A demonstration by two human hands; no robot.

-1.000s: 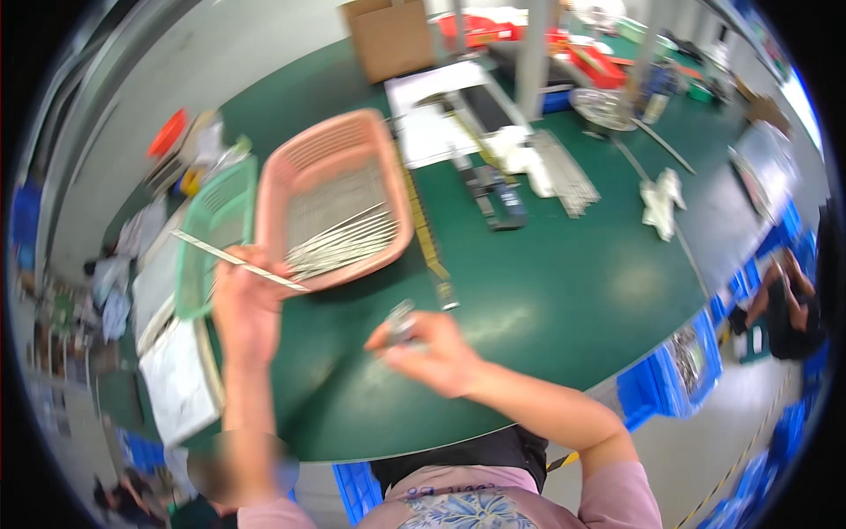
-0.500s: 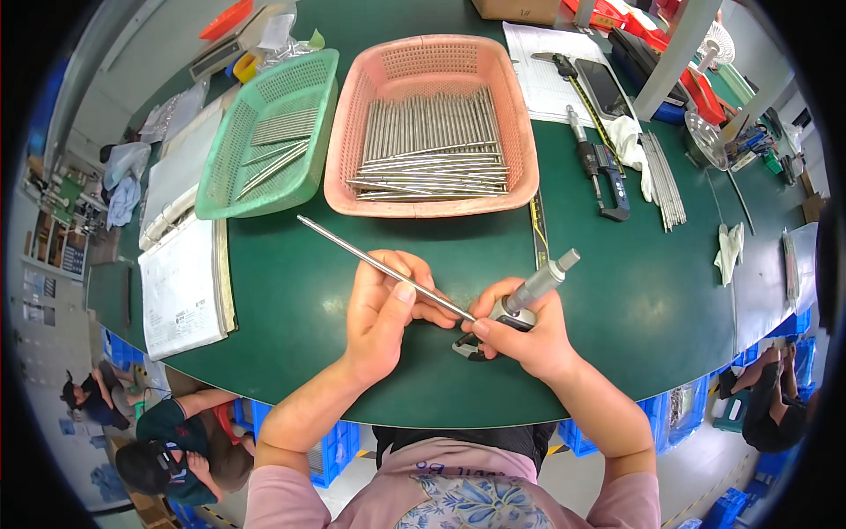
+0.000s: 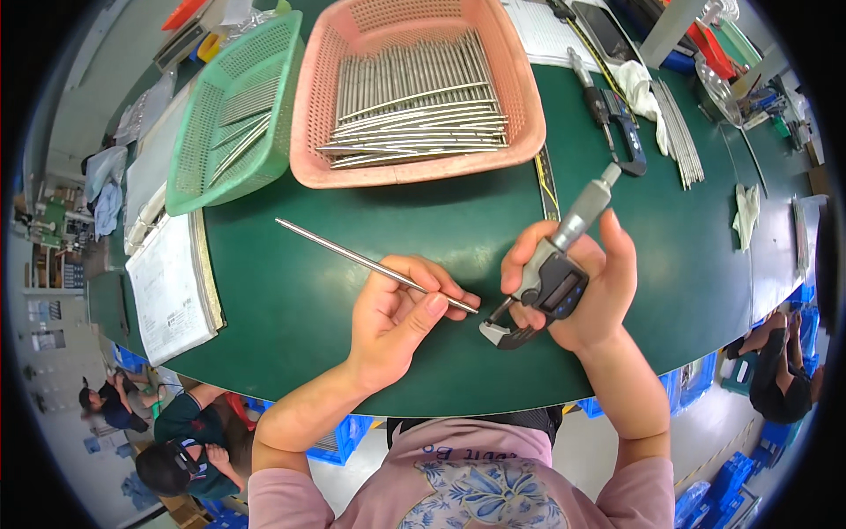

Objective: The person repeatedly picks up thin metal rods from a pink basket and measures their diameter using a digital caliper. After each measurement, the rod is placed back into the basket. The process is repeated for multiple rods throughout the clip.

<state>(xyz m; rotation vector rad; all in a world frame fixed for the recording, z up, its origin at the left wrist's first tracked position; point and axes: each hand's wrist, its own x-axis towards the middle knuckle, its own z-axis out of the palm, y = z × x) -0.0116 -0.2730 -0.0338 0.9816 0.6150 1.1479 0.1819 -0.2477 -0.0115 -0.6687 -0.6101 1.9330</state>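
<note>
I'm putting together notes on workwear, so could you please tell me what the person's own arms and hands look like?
The left hand and right hand are both ungloved. The forearms are uncovered, with nothing strapped on. Short, loose pale pink sleeves cover the upper arms, ending above the elbows.

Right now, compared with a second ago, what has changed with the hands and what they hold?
The left hand has brought the metal rod from beside the peach basket rightward, nearer the right hand. The right hand, at the rod's end half a second ago, is now apart from it, with its micrometer turned to show the display. Both still hold their things; that basket and the green basket stay put.
</note>
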